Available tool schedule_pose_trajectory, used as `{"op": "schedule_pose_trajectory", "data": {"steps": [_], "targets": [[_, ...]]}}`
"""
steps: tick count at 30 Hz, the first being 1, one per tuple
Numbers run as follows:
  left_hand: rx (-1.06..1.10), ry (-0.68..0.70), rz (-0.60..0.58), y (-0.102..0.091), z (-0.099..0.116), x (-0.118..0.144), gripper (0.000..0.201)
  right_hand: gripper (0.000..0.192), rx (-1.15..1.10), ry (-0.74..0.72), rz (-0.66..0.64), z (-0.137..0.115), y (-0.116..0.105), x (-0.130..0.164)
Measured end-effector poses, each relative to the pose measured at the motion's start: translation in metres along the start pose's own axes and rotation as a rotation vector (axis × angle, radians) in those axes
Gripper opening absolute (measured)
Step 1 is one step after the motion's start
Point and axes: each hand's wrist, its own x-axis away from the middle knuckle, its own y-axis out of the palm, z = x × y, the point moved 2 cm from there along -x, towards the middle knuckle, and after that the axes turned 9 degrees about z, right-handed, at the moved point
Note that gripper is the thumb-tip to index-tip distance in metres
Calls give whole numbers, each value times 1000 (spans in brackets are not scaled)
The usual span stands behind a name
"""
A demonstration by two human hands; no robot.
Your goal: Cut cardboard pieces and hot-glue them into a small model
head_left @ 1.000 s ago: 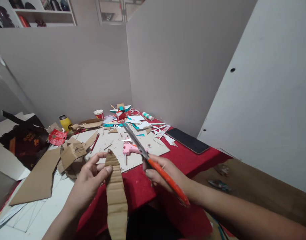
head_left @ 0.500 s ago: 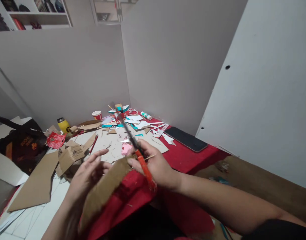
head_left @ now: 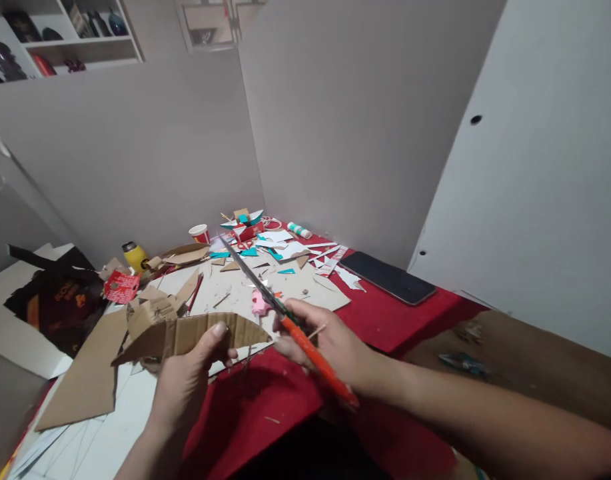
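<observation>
Bench (head_left: 410,313) covered in red cloth, white partition walls (head_left: 360,120) behind it and to its right. Landmark taken as the pale cutting board (head_left: 285,283) lying mid-bench. Left of the board: a large flat brown cardboard sheet (head_left: 80,380) and a crumpled cardboard box (head_left: 150,310) just beside the board's edge. Right of the board: a dark phone (head_left: 388,277), face up, on the cloth, apart from the board. Behind the board: a scatter of white, teal and red paper scraps (head_left: 280,243), a red-and-white cup (head_left: 200,233) and a yellow bottle (head_left: 134,255) farther left. Nearer than the board, held in the air: a long leaf-shaped corrugated cardboard strip (head_left: 185,333), lying roughly level, its right tip pointed toward the scissors. Left hand (head_left: 190,380) closed on the strip's middle, thumb on top. Right hand (head_left: 330,343) closed around orange-handled scissors (head_left: 285,320); the blades point up and away over the board and appear shut. A pink object (head_left: 260,303) on the board is partly hidden behind the blades.
</observation>
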Motion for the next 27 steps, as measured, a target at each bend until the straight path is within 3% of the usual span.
{"op": "schedule_pose_trajectory", "data": {"steps": [5,10,19,27], "targets": [[-51,124,-79,-12,10,-7,28,33,398,5,-251,-6,-26,11],[-8,147,-109,-11,10,-8,28,34,650,101,-329,-9,-33,17],[-19,126,-110,-12,1,-9,36,34,738,114,-421,-10,-24,11],[-45,139,-180,-19,-5,-12,34,37,703,85,-455,-5,-23,14]]}}
